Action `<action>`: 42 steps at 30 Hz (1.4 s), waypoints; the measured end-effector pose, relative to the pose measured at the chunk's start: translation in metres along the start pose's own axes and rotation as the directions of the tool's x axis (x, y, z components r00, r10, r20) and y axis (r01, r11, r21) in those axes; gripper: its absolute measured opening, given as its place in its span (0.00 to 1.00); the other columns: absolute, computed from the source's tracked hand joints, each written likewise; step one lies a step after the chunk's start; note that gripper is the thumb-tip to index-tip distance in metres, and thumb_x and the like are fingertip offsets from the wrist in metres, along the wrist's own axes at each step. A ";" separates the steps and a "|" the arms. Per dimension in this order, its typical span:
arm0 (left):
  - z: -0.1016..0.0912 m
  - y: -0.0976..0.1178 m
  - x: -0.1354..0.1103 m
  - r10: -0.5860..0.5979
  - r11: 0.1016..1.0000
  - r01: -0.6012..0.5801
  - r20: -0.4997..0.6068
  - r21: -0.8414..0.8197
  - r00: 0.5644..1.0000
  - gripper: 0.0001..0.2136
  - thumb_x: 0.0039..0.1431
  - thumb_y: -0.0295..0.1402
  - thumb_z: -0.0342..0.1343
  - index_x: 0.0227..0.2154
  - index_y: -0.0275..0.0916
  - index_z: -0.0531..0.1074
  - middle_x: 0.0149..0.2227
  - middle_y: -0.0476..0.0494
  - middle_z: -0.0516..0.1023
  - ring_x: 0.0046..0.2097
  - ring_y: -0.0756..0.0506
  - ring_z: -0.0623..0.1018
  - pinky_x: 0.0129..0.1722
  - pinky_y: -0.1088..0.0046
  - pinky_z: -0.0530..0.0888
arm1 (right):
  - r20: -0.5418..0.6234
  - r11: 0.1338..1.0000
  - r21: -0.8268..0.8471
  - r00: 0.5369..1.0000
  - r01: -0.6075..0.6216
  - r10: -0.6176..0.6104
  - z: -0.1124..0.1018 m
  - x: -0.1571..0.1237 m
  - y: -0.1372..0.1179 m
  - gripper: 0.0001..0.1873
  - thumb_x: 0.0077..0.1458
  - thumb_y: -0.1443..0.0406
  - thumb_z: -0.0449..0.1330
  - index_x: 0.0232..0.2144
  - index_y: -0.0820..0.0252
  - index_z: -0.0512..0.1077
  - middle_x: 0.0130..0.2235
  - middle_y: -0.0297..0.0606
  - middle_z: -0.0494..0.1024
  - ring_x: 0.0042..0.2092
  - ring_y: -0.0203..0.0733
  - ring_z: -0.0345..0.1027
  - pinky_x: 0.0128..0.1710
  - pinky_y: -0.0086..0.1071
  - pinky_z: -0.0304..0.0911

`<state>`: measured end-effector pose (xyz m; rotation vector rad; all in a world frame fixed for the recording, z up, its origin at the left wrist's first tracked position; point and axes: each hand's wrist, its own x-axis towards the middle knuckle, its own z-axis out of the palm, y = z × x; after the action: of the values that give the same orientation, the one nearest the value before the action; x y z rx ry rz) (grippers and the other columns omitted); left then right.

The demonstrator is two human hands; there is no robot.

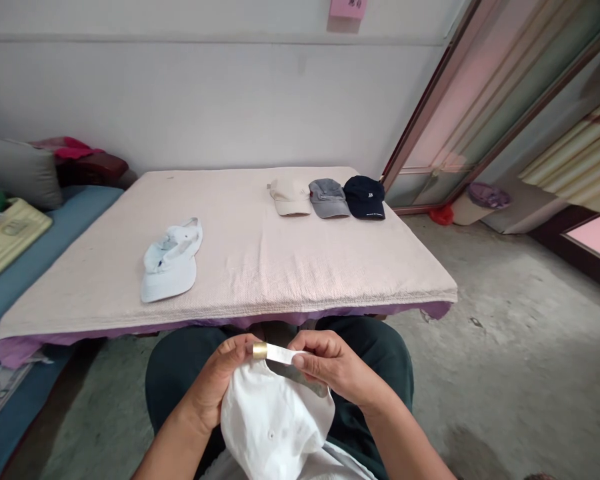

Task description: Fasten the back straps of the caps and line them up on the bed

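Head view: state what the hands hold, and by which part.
Both hold the white cap by its rear strap: left hand at the gold buckle, right hand pinching the free end.

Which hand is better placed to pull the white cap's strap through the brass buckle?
Probably the right hand: it pinches the free end of the strap, while the left hand steadies the cap at the buckle.
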<state>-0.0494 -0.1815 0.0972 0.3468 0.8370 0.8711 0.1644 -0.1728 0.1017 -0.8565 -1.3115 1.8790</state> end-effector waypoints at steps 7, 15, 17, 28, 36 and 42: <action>0.004 0.001 0.001 -0.026 0.999 0.024 0.059 0.044 0.998 0.11 0.44 0.37 0.68 0.27 0.35 0.77 0.22 0.47 0.76 0.23 0.51 0.72 0.26 0.76 0.67 | 0.023 0.997 0.082 1.000 0.001 -0.003 0.004 0.009 -0.002 0.12 0.56 0.59 0.63 0.34 0.64 0.73 0.20 0.26 0.61 0.20 0.26 0.49 0.19 0.23 0.44; 0.009 -0.001 -0.001 -0.004 0.969 -0.010 0.057 0.247 0.998 0.09 0.44 0.30 0.67 0.27 0.34 0.74 0.26 0.48 0.75 0.27 0.51 0.73 0.29 0.76 0.66 | 0.155 0.972 0.233 0.987 -0.004 -0.033 0.012 0.020 0.000 0.16 0.51 0.62 0.67 0.42 0.61 0.71 0.21 0.23 0.62 0.20 0.26 0.51 0.19 0.22 0.49; 0.009 0.001 -0.003 0.039 0.941 -0.054 0.052 0.334 0.998 0.08 0.47 0.31 0.66 0.30 0.35 0.74 0.26 0.49 0.73 0.28 0.51 0.71 0.29 0.76 0.65 | 0.149 0.979 0.202 0.989 -0.008 -0.023 0.012 0.022 0.001 0.15 0.51 0.62 0.67 0.40 0.62 0.71 0.21 0.24 0.63 0.20 0.26 0.51 0.19 0.22 0.49; 0.006 0.004 -0.007 0.099 0.858 -0.132 0.093 0.497 0.991 0.10 0.57 0.39 0.59 0.34 0.36 0.72 0.28 0.49 0.71 0.28 0.52 0.68 0.29 0.76 0.63 | 0.073 0.997 0.073 0.997 0.023 -0.028 0.009 0.023 -0.008 0.13 0.54 0.60 0.64 0.39 0.63 0.70 0.23 0.27 0.66 0.22 0.27 0.54 0.19 0.23 0.50; 0.004 0.004 -0.006 0.053 0.945 -0.067 0.053 0.319 0.997 0.11 0.51 0.39 0.63 0.30 0.37 0.73 0.22 0.51 0.71 0.22 0.53 0.68 0.23 0.78 0.63 | 0.011 0.986 0.158 0.998 0.058 -0.061 -0.004 0.013 0.001 0.11 0.54 0.61 0.65 0.33 0.64 0.71 0.20 0.25 0.63 0.20 0.26 0.49 0.19 0.24 0.45; 0.004 0.003 -0.006 0.071 0.943 -0.081 0.044 0.322 0.997 0.11 0.51 0.39 0.63 0.28 0.37 0.71 0.21 0.51 0.70 0.22 0.53 0.67 0.23 0.78 0.62 | -0.019 0.990 0.117 0.997 0.081 -0.079 0.001 0.016 -0.002 0.11 0.52 0.61 0.66 0.32 0.64 0.72 0.20 0.25 0.62 0.21 0.27 0.50 0.21 0.24 0.47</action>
<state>-0.0500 -0.1846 0.1046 0.6833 0.9432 0.7968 0.1551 -0.1594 0.1021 -0.7448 -1.1958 1.8635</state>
